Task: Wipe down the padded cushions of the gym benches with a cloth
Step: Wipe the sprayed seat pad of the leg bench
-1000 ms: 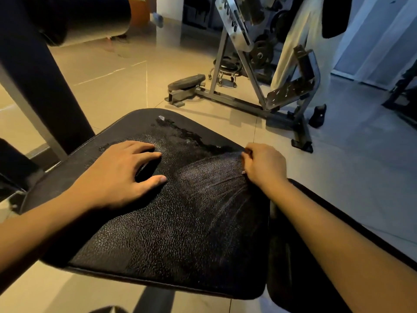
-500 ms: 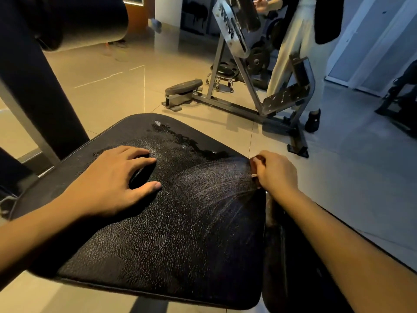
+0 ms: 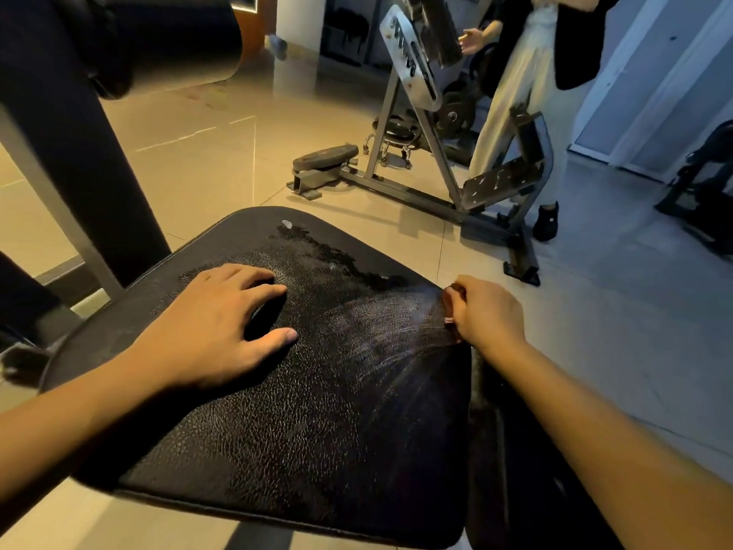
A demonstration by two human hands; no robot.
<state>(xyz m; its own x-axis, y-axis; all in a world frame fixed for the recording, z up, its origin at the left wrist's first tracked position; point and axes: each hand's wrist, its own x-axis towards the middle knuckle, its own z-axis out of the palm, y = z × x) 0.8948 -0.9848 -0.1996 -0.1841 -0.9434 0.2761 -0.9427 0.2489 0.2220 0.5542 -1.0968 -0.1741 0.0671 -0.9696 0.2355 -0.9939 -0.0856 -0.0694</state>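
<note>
Grained black vinyl, glossy tile, grey steel

The seat cushion [image 3: 301, 422] is black leather-look vinyl, pebbled and finely cracked, mostly matt. Toward its 12 o'clock edge a wet patch shines. At 3 o'clock dull streaks fan out from the cloth [image 3: 452, 290] bunched in the right hand [image 3: 490, 315], its weave unreadable. The floor tiles [image 3: 206, 152] are smooth, glossy beige. At 1 o'clock the machine frame [image 3: 400, 193] is scuffed grey metal.

The black padded bench cushion [image 3: 317, 410] has a fine cracked leather grain, with pale fanned streaks on its right and a glossy darker patch along the far edge. A bit of reddish-brown and pink cloth [image 3: 450, 318] shows in the right hand [image 3: 488, 315]. Farther off are glossy beige floor tiles [image 3: 198, 152], a grey metal machine frame [image 3: 400, 192] and cream trousers [image 3: 511, 93].
</note>
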